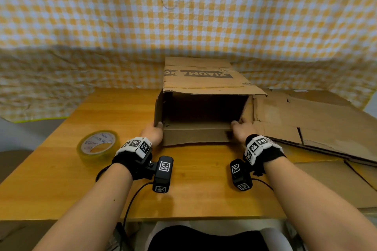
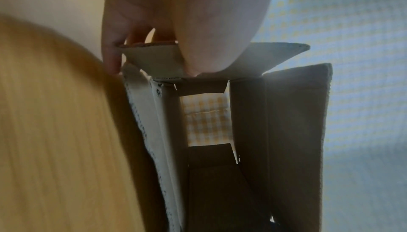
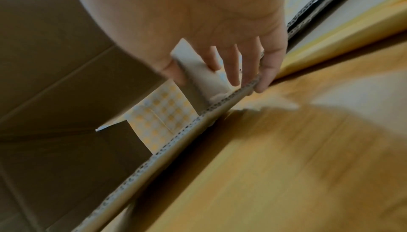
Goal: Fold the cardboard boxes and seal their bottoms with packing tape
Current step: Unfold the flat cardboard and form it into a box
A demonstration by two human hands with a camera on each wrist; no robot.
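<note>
A brown cardboard box [image 1: 204,81] lies on its side on the wooden table [image 1: 183,199], its open end facing me. Its far end is also open, and the checked cloth shows through it. My left hand [image 1: 155,129] grips the box's left side flap [image 2: 154,59]; the thumb [image 2: 207,53] lies on the flap's inner face and the fingers [image 2: 111,58] curl behind it. My right hand [image 1: 241,127] pinches the right side flap [image 3: 198,77] between thumb [image 3: 171,65] and fingers [image 3: 233,65]. The bottom flap [image 1: 195,134] lies flat on the table between my hands. A roll of clear packing tape [image 1: 98,144] rests to the left.
Flattened cardboard sheets [image 1: 316,120] are stacked on the right side of the table, close to the box. A yellow-and-white checked cloth [image 1: 183,16] hangs behind the table. Bare tabletop lies in front of the box, by my wrists.
</note>
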